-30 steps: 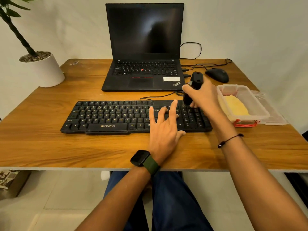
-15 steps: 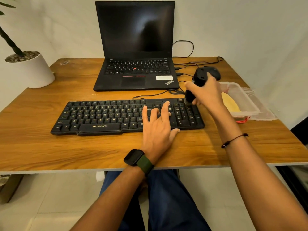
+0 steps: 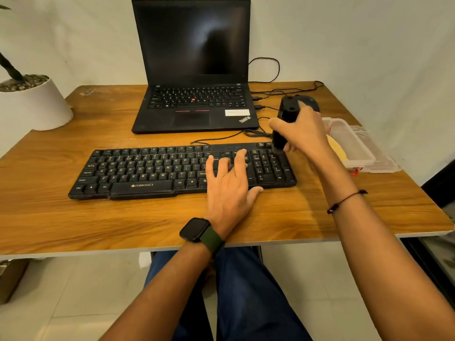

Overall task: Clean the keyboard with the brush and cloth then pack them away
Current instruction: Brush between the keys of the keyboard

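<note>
A black keyboard (image 3: 147,171) lies across the middle of the wooden desk (image 3: 73,217). My left hand (image 3: 229,185) rests flat on its right part, fingers spread over the keys. My right hand (image 3: 304,132) grips a black brush (image 3: 286,119) held upright, its lower end touching the keyboard's top right corner by the number pad. A yellow cloth (image 3: 337,150) lies inside a clear plastic box (image 3: 352,141) at the right, partly hidden behind my right wrist.
An open black laptop (image 3: 194,70) stands behind the keyboard, with cables (image 3: 266,94) trailing to its right. A black mouse (image 3: 311,103) sits behind my right hand. A white plant pot (image 3: 34,104) is at the far left. The box's lid (image 3: 379,158) lies under the box.
The view has shifted right and closer. My right hand keeps the brush at the keyboard's top right corner, slightly further right. My left hand stays on the keys.
</note>
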